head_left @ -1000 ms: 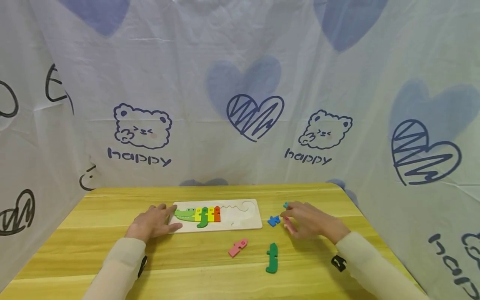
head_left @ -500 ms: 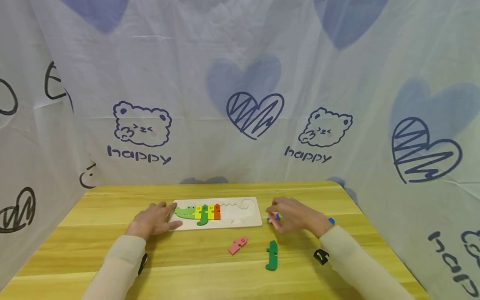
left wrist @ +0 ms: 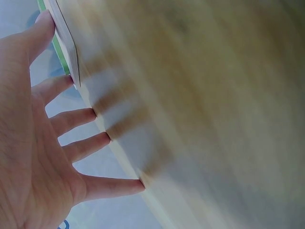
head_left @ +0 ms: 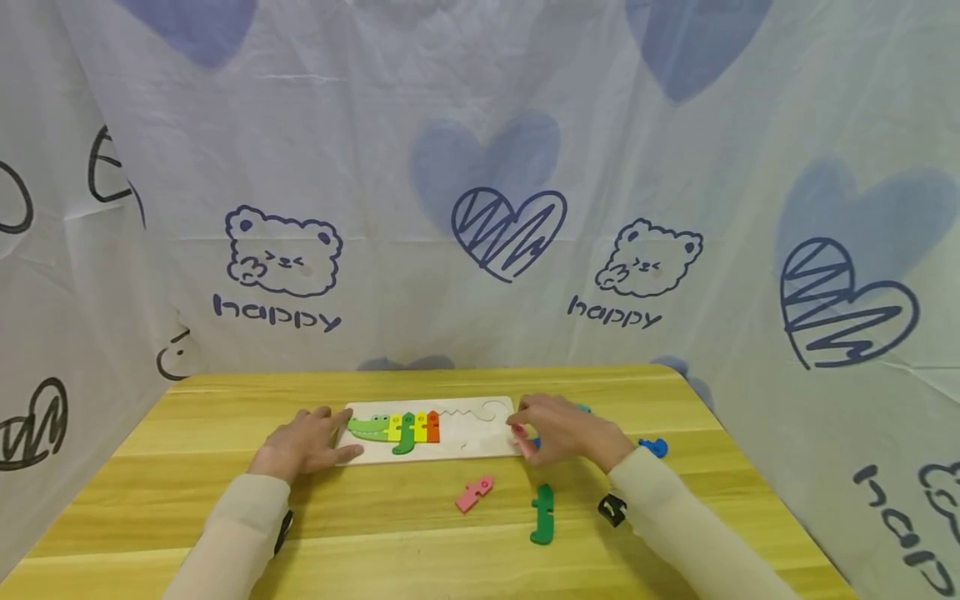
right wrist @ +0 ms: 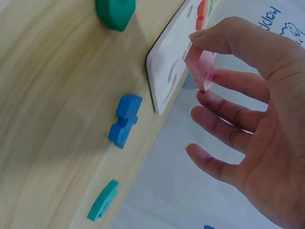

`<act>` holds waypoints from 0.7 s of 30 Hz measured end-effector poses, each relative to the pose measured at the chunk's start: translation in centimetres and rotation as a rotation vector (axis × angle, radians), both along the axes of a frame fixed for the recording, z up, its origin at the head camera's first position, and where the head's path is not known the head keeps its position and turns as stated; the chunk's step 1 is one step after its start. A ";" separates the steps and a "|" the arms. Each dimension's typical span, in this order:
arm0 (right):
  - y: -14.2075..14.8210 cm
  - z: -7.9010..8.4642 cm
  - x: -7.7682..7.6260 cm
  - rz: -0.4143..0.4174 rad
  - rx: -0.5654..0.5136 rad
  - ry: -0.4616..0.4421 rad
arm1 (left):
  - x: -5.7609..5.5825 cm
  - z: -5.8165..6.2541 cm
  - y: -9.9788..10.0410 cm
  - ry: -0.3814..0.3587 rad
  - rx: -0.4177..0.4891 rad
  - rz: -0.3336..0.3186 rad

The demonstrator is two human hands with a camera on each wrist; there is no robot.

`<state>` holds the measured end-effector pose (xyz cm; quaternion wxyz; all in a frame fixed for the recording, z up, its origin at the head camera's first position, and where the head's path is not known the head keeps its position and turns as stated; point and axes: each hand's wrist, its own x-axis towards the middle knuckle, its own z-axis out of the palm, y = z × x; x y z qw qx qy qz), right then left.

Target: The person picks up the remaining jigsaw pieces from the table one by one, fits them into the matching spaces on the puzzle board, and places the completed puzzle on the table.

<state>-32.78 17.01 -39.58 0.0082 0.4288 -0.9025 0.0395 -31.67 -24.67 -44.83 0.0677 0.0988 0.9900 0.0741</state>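
A pale wooden puzzle board [head_left: 480, 446] lies on the table, its left half filled with a green crocodile head [head_left: 369, 427] and yellow, green and orange body pieces. At the board's left end rests my left hand [head_left: 303, 443], thumb and forefinger touching it, the other fingers spread with their tips on the table. My right hand [head_left: 566, 432] pinches a pink puzzle piece [right wrist: 202, 67] between thumb and fingers, held up by the board's right end. Beneath that hand, a blue puzzle piece [right wrist: 126, 119] sits on the table, mostly covered in the head view.
A second pink piece [head_left: 475, 494] and a dark green leg piece [head_left: 543, 515] lie in front of the board. Farther right are a teal piece [right wrist: 103, 200] and a curled blue piece [head_left: 654, 447]. A patterned white cloth [head_left: 397, 208] hangs behind the table [head_left: 360, 533].
My right hand has lifted the pink piece from the right side and carried it left to the board's right end. The left hand stays put.
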 end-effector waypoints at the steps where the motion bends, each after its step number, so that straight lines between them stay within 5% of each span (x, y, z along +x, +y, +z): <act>1: -0.2 0.0 0.0 -0.005 0.000 -0.006 | 0.0 0.0 0.0 0.001 -0.001 0.000; 21: -4.3 -0.7 -1.4 0.028 0.043 0.005 | 0.0 -0.1 0.0 0.018 0.003 -0.015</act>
